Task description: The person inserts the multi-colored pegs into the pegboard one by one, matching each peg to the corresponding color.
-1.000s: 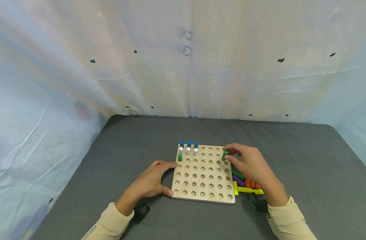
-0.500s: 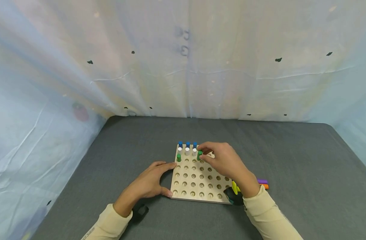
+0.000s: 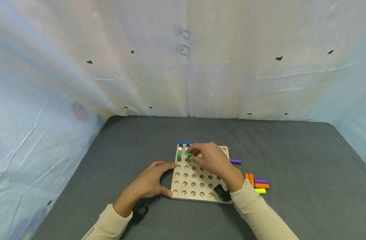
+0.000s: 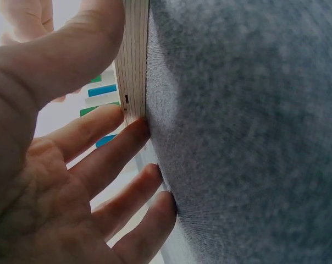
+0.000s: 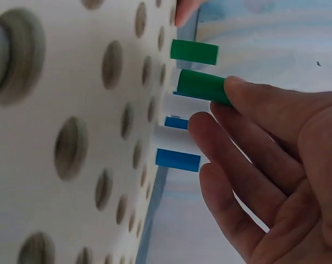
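Observation:
A square wooden pegboard point(image 3: 181, 179) with rows of round holes lies on the grey table. My right hand point(image 3: 211, 158) is over its upper left part, pinching a green peg point(image 5: 202, 86) between thumb and fingertips. In the right wrist view that peg is slightly tilted, beside a green peg point(image 5: 194, 52) standing in the board. Blue pegs point(image 3: 180, 144) fill holes of the back row, with white pegs point(image 3: 180, 150) in front; my right hand partly covers both rows. My left hand point(image 3: 150, 180) is spread, its thumb and fingertips touching the board's left edge.
Right of the board lie loose orange pegs point(image 3: 262, 186), a yellow peg point(image 3: 260, 191) and a purple peg point(image 3: 261, 181). Another purple peg point(image 3: 235, 161) lies close to the board's right edge. My right forearm hides part of this side. A pale curtain point(image 3: 218, 83) hangs behind the table.
My right hand has carried the green peg leftward from the board's right edge to near the standing green peg. Loose pegs on the right have come into view. The left hand has stayed put.

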`<state>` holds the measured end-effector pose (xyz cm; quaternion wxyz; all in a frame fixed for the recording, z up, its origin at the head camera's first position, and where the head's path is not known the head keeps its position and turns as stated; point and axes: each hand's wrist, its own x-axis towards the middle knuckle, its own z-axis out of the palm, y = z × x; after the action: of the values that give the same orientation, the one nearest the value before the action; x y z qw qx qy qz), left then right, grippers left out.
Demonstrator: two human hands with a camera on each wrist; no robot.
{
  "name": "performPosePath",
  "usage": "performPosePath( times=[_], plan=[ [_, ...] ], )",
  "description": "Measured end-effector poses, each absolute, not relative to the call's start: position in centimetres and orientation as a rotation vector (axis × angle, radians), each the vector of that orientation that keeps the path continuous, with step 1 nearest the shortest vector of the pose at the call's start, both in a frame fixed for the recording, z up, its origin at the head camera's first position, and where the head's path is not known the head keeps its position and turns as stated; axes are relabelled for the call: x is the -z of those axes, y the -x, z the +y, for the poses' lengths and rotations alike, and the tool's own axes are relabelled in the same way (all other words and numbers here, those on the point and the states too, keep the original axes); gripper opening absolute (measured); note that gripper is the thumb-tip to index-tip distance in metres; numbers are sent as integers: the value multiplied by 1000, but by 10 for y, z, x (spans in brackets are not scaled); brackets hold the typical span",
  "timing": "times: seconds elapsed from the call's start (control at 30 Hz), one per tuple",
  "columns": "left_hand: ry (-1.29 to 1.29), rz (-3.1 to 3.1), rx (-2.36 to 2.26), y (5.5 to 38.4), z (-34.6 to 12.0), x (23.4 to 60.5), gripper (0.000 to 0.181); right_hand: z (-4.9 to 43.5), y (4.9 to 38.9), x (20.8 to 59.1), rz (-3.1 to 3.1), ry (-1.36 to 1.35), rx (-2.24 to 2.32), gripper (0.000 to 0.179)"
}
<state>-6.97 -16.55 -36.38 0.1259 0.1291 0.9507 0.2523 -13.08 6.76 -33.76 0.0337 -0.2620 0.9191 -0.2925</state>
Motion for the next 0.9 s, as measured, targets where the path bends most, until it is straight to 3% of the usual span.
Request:
performPosePath(
  times=[0.7, 0.9],
  plan=[
    [-405, 2768, -725, 69, -169, 364, 95, 52, 134, 347, 2855, 830, 775, 21],
    [-394, 2772, -708, 67, -172, 365, 94, 56, 127, 345, 2833, 792, 807, 29]
  ],
)
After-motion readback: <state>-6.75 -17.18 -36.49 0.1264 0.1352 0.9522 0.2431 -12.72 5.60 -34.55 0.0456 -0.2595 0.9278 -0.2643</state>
